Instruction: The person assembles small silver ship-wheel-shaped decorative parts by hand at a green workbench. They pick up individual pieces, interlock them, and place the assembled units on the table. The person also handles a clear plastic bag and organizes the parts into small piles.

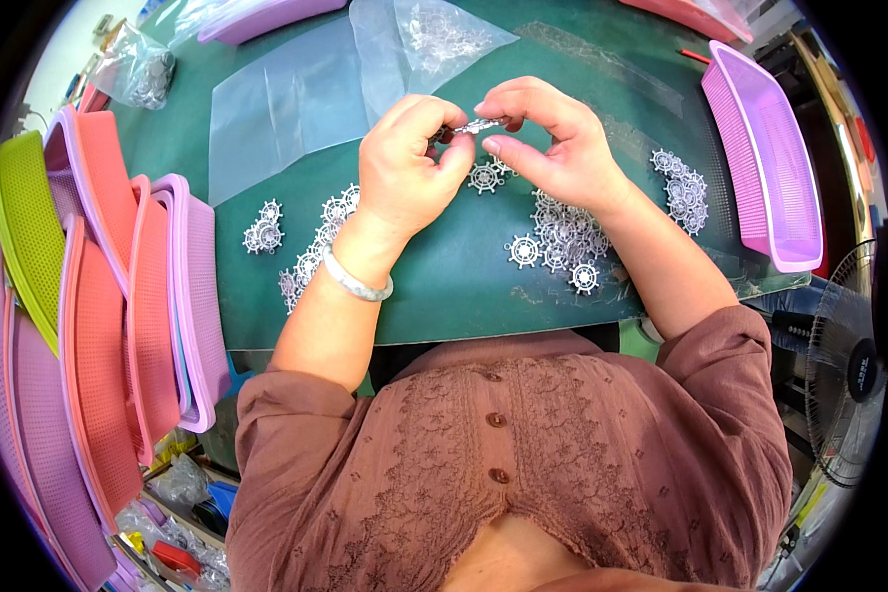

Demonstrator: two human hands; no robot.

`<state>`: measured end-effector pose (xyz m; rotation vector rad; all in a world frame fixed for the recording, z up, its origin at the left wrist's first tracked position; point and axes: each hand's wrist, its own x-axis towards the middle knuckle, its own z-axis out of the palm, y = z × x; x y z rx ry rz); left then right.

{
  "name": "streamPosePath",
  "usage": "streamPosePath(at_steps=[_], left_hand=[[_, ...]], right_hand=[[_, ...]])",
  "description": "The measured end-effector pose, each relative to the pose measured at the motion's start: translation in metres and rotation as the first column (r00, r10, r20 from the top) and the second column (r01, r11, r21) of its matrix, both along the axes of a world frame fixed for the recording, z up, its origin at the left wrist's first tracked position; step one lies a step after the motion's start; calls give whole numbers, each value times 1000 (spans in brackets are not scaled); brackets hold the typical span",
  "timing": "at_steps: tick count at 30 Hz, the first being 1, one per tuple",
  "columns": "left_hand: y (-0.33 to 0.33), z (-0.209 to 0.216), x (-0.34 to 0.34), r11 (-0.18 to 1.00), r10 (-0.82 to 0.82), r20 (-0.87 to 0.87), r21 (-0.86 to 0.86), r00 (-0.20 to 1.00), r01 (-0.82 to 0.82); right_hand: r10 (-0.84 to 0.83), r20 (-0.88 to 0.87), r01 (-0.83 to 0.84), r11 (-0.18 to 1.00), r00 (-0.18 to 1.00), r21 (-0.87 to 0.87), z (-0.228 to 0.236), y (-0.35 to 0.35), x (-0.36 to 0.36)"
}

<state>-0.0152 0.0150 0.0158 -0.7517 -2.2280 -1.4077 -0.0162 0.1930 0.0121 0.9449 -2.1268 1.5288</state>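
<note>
Near the upper middle of the frame, both hands meet at one silvery wheel-shaped piece (479, 126), raised above the green tabletop (444, 301). The left hand (411, 163) is curled nearly closed, its thumb and forefinger pinched together at the piece's left end. The right hand (555, 138) arches over from the other side, its thumb and forefinger parted, with the right end of the piece reaching in among its fingers — whether it grips there or only touches, one cannot tell. A pale bracelet (355, 278) circles the left wrist.

More such pieces, spoked like little ship's wheels, lie on the tabletop: a heaped pile (570, 235) right of centre, below the right hand; a longer pile (318, 247) partly behind the left forearm; a small cluster (263, 229) farther left; and another group (685, 192) near the right edge of the tabletop. At the top centre, a clear plastic bag (444, 44) holds similar silvery pieces. A light purple basket (760, 158) stands at the right, and nested coral baskets (104, 365) fill the left side.

As for writing, a small pale marking sits on the dark hub of the fan (864, 370) at the lower right — like lettering, though too small to make out.
</note>
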Motion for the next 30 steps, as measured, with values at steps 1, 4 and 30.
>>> streamPosePath(at_steps=[1, 4, 30], left_hand=[[0, 0, 0, 1000, 3, -9, -12, 1000, -3], [0, -1, 0, 1000, 8, 4, -30, 1000, -7], [0, -2, 0, 1000, 1, 9, -24, 1000, -1]], right_hand=[[0, -5, 0, 1000, 1000, 13, 0, 0, 0], [0, 2, 0, 1000, 1000, 7, -2, -1, 0], [-3, 11, 3, 1000, 1000, 16, -4, 0, -3]])
